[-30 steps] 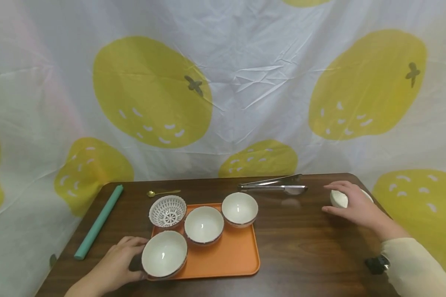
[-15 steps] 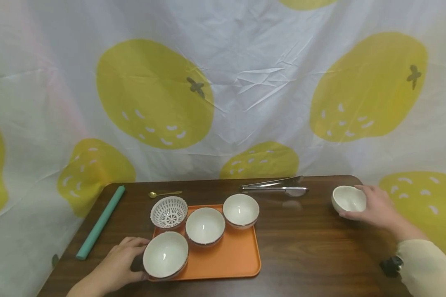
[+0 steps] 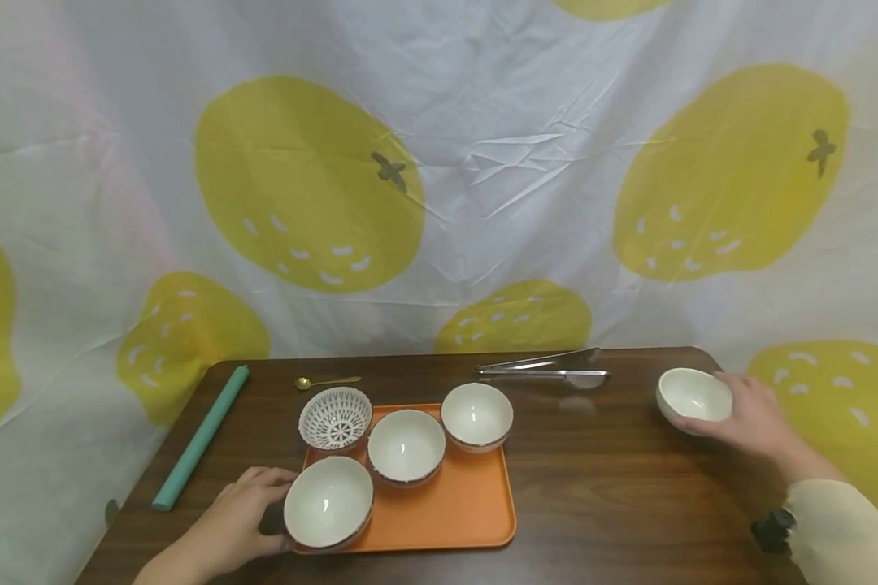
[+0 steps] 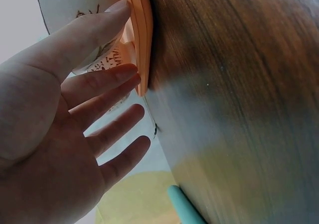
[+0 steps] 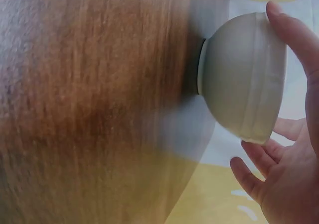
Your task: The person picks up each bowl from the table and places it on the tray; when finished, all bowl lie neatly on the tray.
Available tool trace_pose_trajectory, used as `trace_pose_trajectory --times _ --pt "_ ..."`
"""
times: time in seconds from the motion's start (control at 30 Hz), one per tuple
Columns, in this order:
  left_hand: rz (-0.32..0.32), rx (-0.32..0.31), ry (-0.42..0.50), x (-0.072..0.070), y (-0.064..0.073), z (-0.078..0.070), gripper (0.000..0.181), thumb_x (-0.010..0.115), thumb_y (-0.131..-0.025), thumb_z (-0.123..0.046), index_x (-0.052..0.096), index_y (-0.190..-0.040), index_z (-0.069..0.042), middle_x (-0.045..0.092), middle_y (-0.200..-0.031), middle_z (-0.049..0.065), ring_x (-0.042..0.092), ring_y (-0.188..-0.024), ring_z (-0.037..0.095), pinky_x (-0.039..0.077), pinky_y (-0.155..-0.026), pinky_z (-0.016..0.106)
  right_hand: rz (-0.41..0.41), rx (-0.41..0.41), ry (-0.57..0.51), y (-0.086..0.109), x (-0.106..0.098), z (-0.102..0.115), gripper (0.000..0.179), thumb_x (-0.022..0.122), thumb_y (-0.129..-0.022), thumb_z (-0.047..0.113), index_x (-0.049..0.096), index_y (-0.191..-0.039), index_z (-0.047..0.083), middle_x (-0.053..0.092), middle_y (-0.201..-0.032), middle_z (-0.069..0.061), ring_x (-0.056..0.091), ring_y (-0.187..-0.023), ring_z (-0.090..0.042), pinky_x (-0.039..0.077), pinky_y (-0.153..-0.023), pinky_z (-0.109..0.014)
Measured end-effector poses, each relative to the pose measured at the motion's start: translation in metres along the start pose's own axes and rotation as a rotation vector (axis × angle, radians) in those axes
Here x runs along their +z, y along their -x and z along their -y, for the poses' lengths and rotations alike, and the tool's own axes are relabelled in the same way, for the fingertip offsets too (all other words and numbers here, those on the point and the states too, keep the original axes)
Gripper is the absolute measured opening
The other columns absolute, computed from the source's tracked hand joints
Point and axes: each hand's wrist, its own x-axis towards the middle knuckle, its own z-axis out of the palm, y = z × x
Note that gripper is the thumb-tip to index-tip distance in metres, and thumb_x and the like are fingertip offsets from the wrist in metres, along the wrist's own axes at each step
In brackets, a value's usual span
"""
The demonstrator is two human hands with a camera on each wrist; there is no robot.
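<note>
A small plain white bowl stands upright near the table's right end in the head view. My right hand holds it from the right. In the right wrist view, the thumb and fingertips meet opposite sides of the bowl. My left hand rests beside the orange tray's left front corner and a white bowl. Its fingers are spread and fairly straight in the left wrist view, the thumb and foremost fingertips at the tray edge.
On the tray are two more white bowls and a black-patterned bowl at its back left corner. Metal tongs and a small gold spoon lie behind. A green stick lies left; a lemon-print cloth hangs behind.
My right hand has moved from above the small bowl to its right side, and the bowl shows almost whole now. The left hand has stayed at the tray.
</note>
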Motion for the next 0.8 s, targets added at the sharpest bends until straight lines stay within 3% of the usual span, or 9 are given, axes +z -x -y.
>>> trace_pose_trajectory --times 0.17,0.33,0.6,0.8 --pt "0.001 -0.001 0.001 0.001 -0.001 0.001 0.066 0.097 -0.066 -0.037 0.075 -0.121 -0.009 0.069 -0.128 0.008 0.058 -0.122 0.039 0.05 -0.087 0.068 0.023 0.029 0.019 0.001 0.0 -0.003 0.099 0.094 -0.066 0.044 0.052 -0.13 -0.018 0.058 -0.114 -0.042 0.05 -0.103 -0.053 0.039 -0.077 -0.051" --pt "-0.006 0.001 -0.004 0.001 0.0 0.001 0.066 0.097 -0.066 -0.038 0.075 -0.121 -0.009 0.068 -0.128 0.007 0.058 -0.122 0.038 0.049 -0.088 0.068 0.053 0.056 -0.002 0.005 0.002 0.003 0.106 0.094 -0.067 0.043 0.047 -0.135 -0.023 0.052 -0.121 -0.047 0.051 -0.105 -0.055 0.043 -0.078 -0.05" --pt "0.018 -0.013 -0.001 0.001 -0.001 0.002 0.066 0.097 -0.065 -0.038 0.076 -0.121 -0.01 0.068 -0.128 0.007 0.057 -0.123 0.039 0.049 -0.088 0.068 0.029 0.007 -0.066 0.015 0.01 0.029 0.107 0.097 -0.063 0.039 0.049 -0.137 -0.021 0.053 -0.13 -0.044 0.05 -0.117 -0.055 0.041 -0.089 -0.058" --pt "0.016 -0.008 -0.011 0.002 -0.002 0.002 0.067 0.097 -0.066 -0.038 0.075 -0.121 -0.008 0.068 -0.129 0.007 0.057 -0.124 0.04 0.049 -0.088 0.068 0.027 -0.031 -0.092 0.02 0.014 0.057 0.106 0.099 -0.06 0.041 0.052 -0.139 -0.012 0.052 -0.132 -0.035 0.049 -0.118 -0.05 0.042 -0.088 -0.054"
